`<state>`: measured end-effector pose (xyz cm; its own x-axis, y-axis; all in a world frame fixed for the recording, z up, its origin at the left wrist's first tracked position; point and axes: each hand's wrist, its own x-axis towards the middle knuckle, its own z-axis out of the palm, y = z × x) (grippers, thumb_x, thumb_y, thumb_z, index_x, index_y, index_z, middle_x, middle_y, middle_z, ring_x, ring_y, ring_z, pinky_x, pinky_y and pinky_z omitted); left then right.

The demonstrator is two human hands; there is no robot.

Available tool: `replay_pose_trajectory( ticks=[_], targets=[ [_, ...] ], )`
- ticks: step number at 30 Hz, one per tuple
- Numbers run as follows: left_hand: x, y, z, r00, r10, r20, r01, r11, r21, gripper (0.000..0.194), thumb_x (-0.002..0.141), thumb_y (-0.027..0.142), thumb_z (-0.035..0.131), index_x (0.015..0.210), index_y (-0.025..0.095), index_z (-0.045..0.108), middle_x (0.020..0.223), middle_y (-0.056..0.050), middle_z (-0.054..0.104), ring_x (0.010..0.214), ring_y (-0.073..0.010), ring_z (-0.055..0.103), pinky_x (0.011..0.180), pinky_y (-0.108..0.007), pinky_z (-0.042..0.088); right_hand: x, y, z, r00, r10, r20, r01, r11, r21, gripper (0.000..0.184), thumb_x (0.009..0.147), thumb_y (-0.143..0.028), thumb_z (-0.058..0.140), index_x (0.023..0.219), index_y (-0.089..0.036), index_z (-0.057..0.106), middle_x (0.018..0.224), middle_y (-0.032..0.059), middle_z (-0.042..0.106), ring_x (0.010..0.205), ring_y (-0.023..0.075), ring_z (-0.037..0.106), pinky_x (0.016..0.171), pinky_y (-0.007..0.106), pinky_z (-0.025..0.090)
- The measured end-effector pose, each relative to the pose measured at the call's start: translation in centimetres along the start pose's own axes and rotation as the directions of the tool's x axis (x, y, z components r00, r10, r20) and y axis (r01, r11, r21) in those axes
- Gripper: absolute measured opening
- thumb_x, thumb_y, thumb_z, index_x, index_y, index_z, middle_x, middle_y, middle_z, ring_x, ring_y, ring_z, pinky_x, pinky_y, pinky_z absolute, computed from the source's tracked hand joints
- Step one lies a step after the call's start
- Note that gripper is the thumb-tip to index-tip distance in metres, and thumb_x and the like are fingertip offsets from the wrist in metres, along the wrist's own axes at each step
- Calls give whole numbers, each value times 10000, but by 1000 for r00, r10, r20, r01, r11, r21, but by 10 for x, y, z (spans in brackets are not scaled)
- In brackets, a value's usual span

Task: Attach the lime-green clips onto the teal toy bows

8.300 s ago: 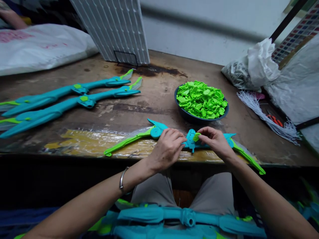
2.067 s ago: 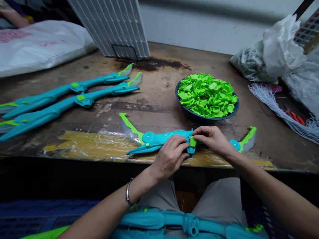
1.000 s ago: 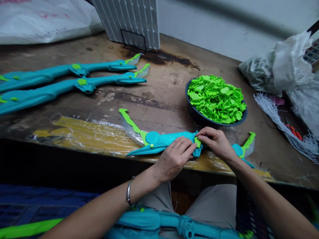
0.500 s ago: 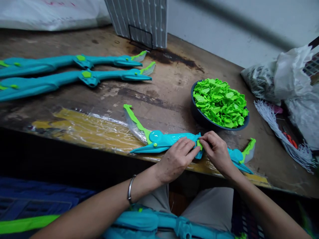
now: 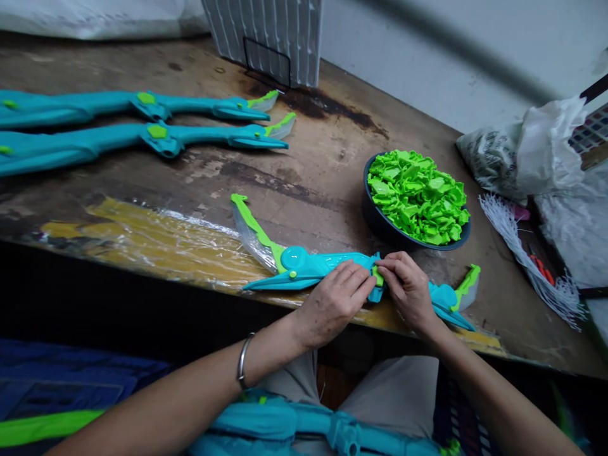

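A teal toy bow (image 5: 313,269) with green tips lies along the near edge of the wooden table (image 5: 304,177). My left hand (image 5: 335,303) is closed on its middle grip. My right hand (image 5: 408,291) pinches a small green plastic piece (image 5: 377,276) against that same middle part, fingertips meeting those of the left hand. Behind the hands stands a dark bowl (image 5: 380,221) heaped with several loose green pieces (image 5: 418,196).
Two more teal bows (image 5: 142,136) lie side by side at the far left. A white ribbed panel (image 5: 270,31) leans at the back. Plastic bags (image 5: 522,152) and a bundle of white strings (image 5: 527,259) sit at the right. Another bow (image 5: 304,424) rests across my lap.
The bow was turned over so its tips now curve away from me. My hands stay pressed at its middle; the view has shifted a little to the left.
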<state>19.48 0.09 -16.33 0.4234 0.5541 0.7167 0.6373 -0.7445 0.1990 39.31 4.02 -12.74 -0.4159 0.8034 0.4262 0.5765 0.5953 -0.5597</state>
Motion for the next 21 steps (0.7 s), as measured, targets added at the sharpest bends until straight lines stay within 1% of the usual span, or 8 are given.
replay_pose_trajectory(
  ticks=[3,6,8,11,13,16,18,21],
  targets=[
    [0,0,0,1000,0,11,0,1000,-7,279,1086,93,389,1201,29,635,1151,-167,639,1121,-298,612,1049,-477,550,-2,-1,-8,997,-35,73,40,998,-58,205,1061,-260,535,1149,-204,711,1040,95,627,942,204,647,817,345,561],
    [0,-1,-1,999,-4,32,5,1000,-17,258,1079,96,419,1198,23,636,1161,-180,634,1149,-306,605,1050,-483,552,-5,-2,-18,977,-104,188,123,988,-92,330,1039,-366,614,1319,-195,654,1179,135,613,1077,250,632,904,396,564],
    [0,-1,-2,1000,-4,30,5,999,-32,249,1079,102,430,1192,24,638,1163,-177,633,1149,-306,605,1053,-479,551,-5,-2,-23,968,-121,221,142,986,-83,386,1010,-388,669,1340,-190,643,1199,138,611,1098,256,628,921,394,564],
    [-1,-2,-2,1000,-4,9,5,999,-52,263,1090,119,413,1201,28,634,1180,-169,633,1155,-303,601,1063,-476,550,-3,-2,-28,977,-65,204,70,997,-16,313,993,-358,697,1260,-195,686,1138,108,634,1032,227,648,909,363,564],
    [-1,-2,-2,1000,-9,7,9,998,-69,262,1089,123,417,1206,33,633,1188,-170,631,1164,-302,596,1063,-483,553,0,-1,-32,979,20,202,-32,998,54,296,982,-359,710,1233,-201,701,1097,88,651,966,206,655,858,336,565],
    [-3,-2,-1,1000,-9,16,10,996,-91,242,1064,105,454,1207,28,633,1191,-179,627,1173,-309,593,1059,-495,555,2,2,-39,969,136,206,-166,977,137,295,972,-351,708,1231,-211,711,1079,73,671,898,182,647,765,298,550],
    [-3,-2,-1,1000,-9,13,10,995,-96,244,1051,96,462,1209,20,631,1195,-183,625,1175,-318,591,1054,-500,559,2,3,-42,964,164,209,-201,965,166,277,959,-338,714,1208,-217,724,1089,70,678,910,182,644,750,288,543],
    [-3,-3,-1,1000,-9,13,10,995,-95,258,1043,84,450,1217,19,630,1210,-184,624,1177,-319,588,1059,-504,559,-1,1,-44,966,159,205,-198,962,187,222,949,-321,722,1145,-217,732,1092,68,687,946,184,646,767,286,542]
  ],
)
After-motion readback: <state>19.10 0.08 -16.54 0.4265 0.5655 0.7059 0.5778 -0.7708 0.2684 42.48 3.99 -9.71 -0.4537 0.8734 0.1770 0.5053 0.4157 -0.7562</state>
